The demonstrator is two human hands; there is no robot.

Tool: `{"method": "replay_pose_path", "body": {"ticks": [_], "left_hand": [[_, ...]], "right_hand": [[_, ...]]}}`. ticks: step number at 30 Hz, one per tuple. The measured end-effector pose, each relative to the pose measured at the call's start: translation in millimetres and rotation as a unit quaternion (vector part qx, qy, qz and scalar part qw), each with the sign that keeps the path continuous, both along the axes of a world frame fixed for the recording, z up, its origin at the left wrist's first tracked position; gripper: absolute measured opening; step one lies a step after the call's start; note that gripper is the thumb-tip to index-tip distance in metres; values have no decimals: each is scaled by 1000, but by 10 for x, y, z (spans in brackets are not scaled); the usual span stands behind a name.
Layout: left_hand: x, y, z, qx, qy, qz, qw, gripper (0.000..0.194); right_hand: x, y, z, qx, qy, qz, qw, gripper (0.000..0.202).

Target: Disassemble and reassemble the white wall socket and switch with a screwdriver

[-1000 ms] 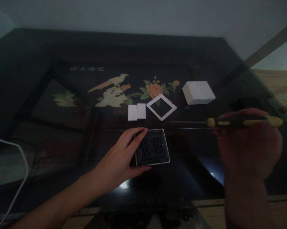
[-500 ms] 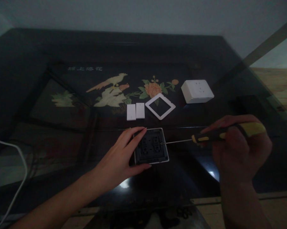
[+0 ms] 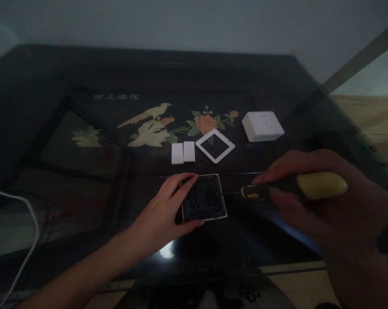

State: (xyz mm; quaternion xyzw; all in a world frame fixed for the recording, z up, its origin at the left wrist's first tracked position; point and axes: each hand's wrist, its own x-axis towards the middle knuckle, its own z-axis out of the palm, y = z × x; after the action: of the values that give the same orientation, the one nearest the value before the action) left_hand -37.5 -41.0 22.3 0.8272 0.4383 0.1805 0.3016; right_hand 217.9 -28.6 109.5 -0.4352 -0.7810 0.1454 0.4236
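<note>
Switch base [image 3: 206, 201], near: left hand [image 3: 163, 204] gripped edges; right hand [image 3: 345, 214] clasped screwdriver [image 3: 321, 185], which needed steady alignment with right-side screw [image 3: 217, 194].

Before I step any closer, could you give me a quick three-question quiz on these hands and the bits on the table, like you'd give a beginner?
1. Which tool is the right hand holding?
2. True or false: the left hand grips the open square box.
3. Fill in the number: ___ small white tiles lie just left of the hollow white frame.

Key:
1. A screwdriver.
2. True.
3. Two.
</note>
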Motion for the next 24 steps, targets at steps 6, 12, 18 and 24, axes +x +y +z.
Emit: {"method": "replay_pose_path", "body": {"ticks": [6, 12, 18, 24], "left_hand": [[12, -7, 9, -5, -6, 2, 1000, 83], [8, -25, 6, -5, -8, 6, 1000, 86], [4, -23, -5, -1, -7, 7, 1000, 87], [-1, -31, -17, 3, -11, 16, 1000, 84]], "right_hand": [[-85, 282, 323, -30, -173, 195, 965, 35], [-149, 301, 365, -24, -185, 234, 954, 24], [-108, 203, 478, -53, -177, 244, 952, 36], [-114, 214, 454, -63, -131, 218, 965, 26]]}}
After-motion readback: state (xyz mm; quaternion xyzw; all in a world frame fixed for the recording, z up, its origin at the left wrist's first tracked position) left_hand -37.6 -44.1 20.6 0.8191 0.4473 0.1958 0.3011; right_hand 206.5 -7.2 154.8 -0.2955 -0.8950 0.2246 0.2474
